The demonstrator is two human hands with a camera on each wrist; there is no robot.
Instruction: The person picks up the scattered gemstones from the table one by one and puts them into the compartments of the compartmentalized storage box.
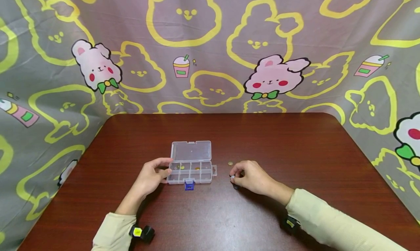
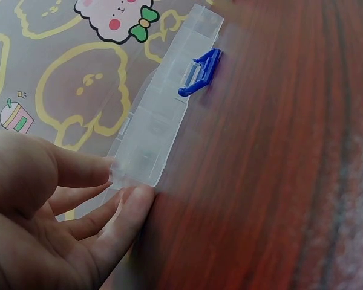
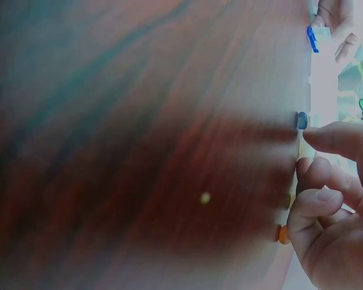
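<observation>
A clear plastic compartment box (image 1: 189,176) stands on the table with its lid (image 1: 191,151) folded back and a blue latch (image 1: 189,185) hanging at the front. My left hand (image 1: 152,176) grips the box's left end; the left wrist view has the thumb along the near corner. Several small yellowish and amber pieces (image 1: 182,167) lie in its back compartments. To the right, my right hand (image 1: 253,177) pinches a small rounded bluish-grey piece (image 3: 302,120) low over the table. The other fingers curl under the palm. A greenish round piece (image 1: 230,163) lies behind the fingertips.
An orange piece (image 3: 283,234) and a yellow-green one (image 3: 288,200) show beside the curled fingers in the right wrist view. The brown wooden table (image 1: 216,221) is walled by a patterned cloth (image 1: 210,61). A hanging tab (image 1: 214,170) sticks out at the box's right end.
</observation>
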